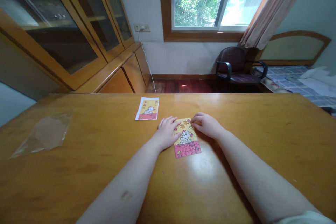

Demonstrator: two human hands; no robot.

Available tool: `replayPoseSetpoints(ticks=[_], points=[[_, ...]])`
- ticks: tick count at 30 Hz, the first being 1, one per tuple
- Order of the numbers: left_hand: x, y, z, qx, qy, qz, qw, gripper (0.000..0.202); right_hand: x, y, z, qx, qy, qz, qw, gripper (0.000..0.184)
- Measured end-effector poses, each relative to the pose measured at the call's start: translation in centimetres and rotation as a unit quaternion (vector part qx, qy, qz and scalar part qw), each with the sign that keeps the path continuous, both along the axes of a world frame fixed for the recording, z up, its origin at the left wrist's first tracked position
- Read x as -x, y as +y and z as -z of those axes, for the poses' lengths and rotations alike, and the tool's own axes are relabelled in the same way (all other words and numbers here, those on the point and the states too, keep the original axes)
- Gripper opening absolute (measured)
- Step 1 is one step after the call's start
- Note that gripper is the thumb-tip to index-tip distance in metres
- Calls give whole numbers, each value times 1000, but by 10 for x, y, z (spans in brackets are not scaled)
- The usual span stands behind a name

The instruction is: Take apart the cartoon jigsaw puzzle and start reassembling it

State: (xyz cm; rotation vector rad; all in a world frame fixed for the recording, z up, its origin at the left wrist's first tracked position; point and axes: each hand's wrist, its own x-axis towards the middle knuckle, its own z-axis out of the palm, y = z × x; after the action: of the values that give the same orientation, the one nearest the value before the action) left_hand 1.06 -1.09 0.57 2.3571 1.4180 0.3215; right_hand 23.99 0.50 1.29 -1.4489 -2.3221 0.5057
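Note:
A small jigsaw puzzle [187, 143] with a white cartoon animal on yellow and pink lies on the wooden table. Near its top, gaps between the pieces let the table's colour through. My left hand [167, 133] rests along the puzzle's left side, fingers spread, with thumb and fingertips on its edge. At the upper right corner, my right hand [206, 124] has its thumb and fingers drawn together on the puzzle's edge. Whatever sits between those fingertips, perhaps a piece, is too small to make out. Beyond my left hand lies a picture card [148, 107] with the same design.
A clear plastic bag [48, 131] lies flat at the table's left. Past the far edge of the table [236, 105] stand a dark armchair [233, 64] and a bed [294, 77]. A glass-door cabinet [86, 31] is at the left, and a white cord [147, 59] hangs from the wall socket.

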Motion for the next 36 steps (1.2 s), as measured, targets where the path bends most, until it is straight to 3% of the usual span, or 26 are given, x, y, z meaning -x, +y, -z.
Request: replayPoseSetpoints(ticks=[19,25,36], points=[[0,1,1,-3,6,3,1000,48,11,-6,0,-1,-34,-36,999,31],[0,0,1,-8,7,3,1000,48,7,-6,0,-27,-41,-15,999,28],[0,0,2,-11,9,4,1000,47,14,-9,1,-29,-23,-50,998,28]])
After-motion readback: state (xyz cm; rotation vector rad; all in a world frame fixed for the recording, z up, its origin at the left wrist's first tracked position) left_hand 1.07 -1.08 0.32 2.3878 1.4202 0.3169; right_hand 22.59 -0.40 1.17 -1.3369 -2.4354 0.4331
